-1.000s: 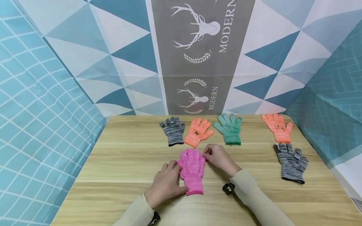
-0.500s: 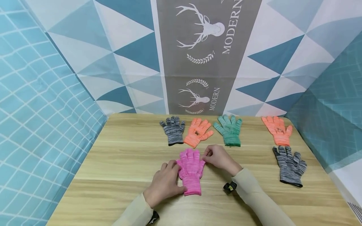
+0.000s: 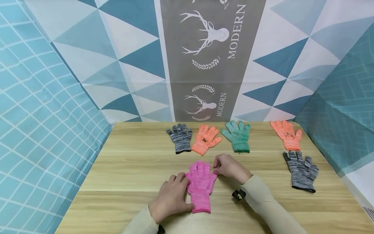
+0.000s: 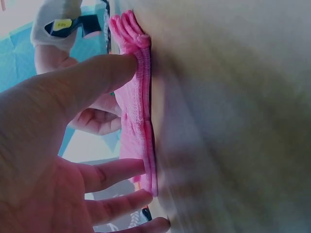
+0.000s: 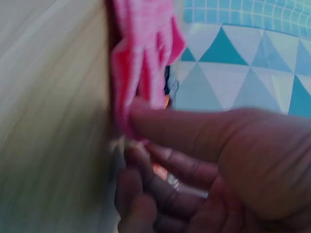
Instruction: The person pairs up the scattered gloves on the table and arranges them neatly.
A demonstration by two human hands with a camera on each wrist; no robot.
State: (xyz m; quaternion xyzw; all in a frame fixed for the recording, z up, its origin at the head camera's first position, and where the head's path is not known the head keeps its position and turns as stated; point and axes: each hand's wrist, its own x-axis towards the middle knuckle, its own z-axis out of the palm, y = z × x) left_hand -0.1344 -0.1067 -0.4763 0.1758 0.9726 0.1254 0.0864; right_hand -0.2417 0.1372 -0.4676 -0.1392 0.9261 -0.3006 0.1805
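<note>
A pink knit glove [image 3: 201,187] lies flat near the middle of the wooden table, fingers pointing away from me. My right hand [image 3: 230,167] pinches the tip of its outer digit on the right; in the right wrist view, the thumb [image 5: 180,128] presses that tip against the index finger. My left hand [image 3: 172,196] rests along the glove's left side, thumb at the cuff and fingertips at the left edge. The left wrist view shows those fingers [image 4: 114,174] spread and fairly straight, touching the layered pink knit edge [image 4: 141,97].
Along the back lie a grey-black glove [image 3: 180,139], an orange glove [image 3: 204,140] and a green glove [image 3: 239,138]. Another orange glove [image 3: 287,136] and grey-black glove [image 3: 302,172] lie at the right. A patterned cloth [image 3: 140,74] hangs behind the table.
The pink glove has shifted slightly toward me, both hands moving with it. Its right outer digit now sticks out further, still in the right hand's pinch. The head view has shifted a little.
</note>
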